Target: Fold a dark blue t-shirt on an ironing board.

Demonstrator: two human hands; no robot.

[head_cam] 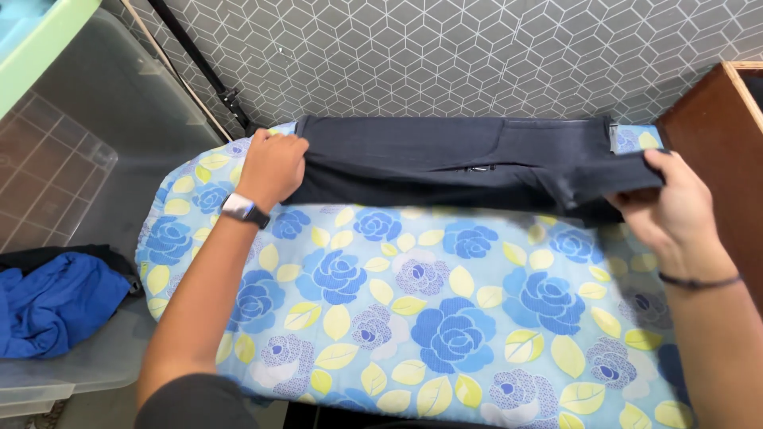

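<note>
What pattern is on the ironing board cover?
The ironing board cover has blue roses and yellow leaves on light blue, seen best in the head view.

Home laundry corner: flowered ironing board point(413, 318), clear plastic storage bins point(87, 159) holding clothes point(56, 306), patterned wallpaper point(445, 48).

A blue cloth point(56, 306) lies on a clear plastic bin point(79, 159) beside a brown wooden cabinet point(715, 135).
</note>
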